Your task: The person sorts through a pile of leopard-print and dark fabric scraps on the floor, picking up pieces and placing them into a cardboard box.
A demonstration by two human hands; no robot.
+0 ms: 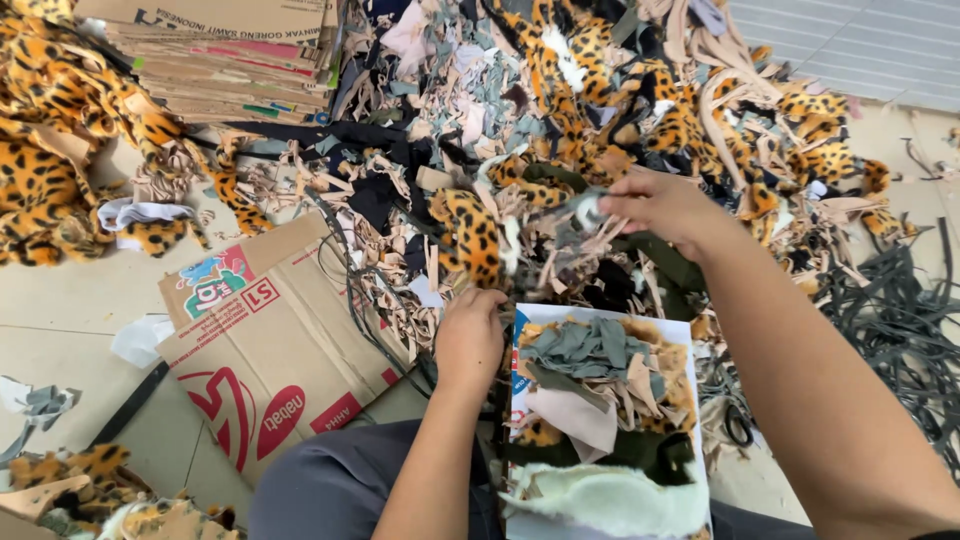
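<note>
Left hand (470, 335): rested low at the near edge of the scrap heap, fingers curled into the strips; whether they gripped one piece could not be told.
Right hand (665, 207): reached further into the heap, fingertips pinched on a small pale scrap (585, 210) held just above the pile.
Scrap heap (560, 130): a wide tangle of leopard-print plush, beige strips, grey and black offcuts, spread across the floor ahead of the person.
Box (690, 345): stood between the forearms, close to the lap, stuffed with grey, beige and dark green scraps, with cream fleece at its near end.
Flattened carton (270, 350): lay on the floor left of the left hand, touching the heap's edge.
Cardboard stack (230, 60): sat at the far left, behind the heap.
Black strips (900, 330): coiled on the floor to the right.
</note>
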